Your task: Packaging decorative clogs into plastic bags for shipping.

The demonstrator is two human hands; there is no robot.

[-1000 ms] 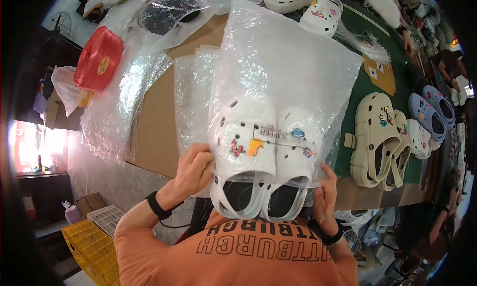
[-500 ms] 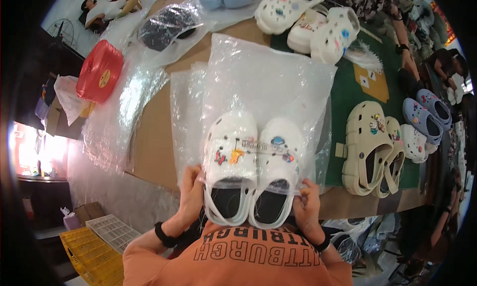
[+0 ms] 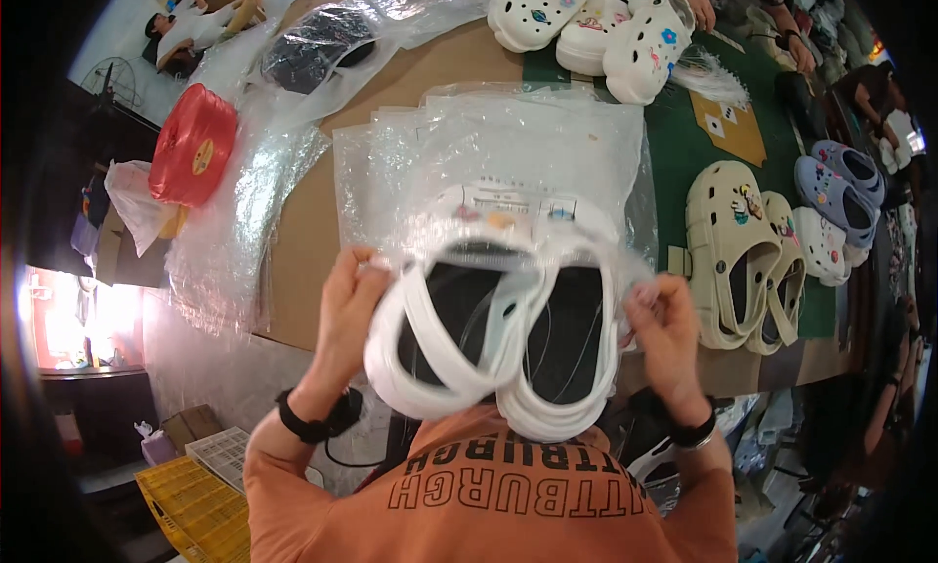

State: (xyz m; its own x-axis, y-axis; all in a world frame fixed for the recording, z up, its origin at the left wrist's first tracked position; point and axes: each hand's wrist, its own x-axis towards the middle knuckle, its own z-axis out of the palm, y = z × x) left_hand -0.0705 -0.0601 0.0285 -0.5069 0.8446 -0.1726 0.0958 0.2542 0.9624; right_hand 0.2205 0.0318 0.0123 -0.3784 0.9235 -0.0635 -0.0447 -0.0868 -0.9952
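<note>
A pair of white clogs (image 3: 415, 397) with black insoles stands tilted in front of my chest, heels toward me. Their charm-decorated toes are inside a clear plastic bag (image 3: 518, 152), while the heel straps stick out of its mouth. My left hand (image 3: 347, 299) pinches the bag's edge beside the left clog. On the other side, my right hand (image 3: 669, 324) grips the opposite edge, thumb and fingers closed on the film. The toes show blurred through the plastic.
More clear bags (image 3: 357, 177) lie on the brown table. Beige clogs (image 3: 723, 260) stand on the green mat at right, with blue clogs (image 3: 831, 196) beyond. White clogs (image 3: 640, 60) sit at the far edge near another person's hand (image 3: 692, 4). A red roll (image 3: 195, 145) is at left.
The clogs and bag have come up and closer to me. My hands have moved farther apart, still on the bag's edges. The bag's far end has drawn nearer.
</note>
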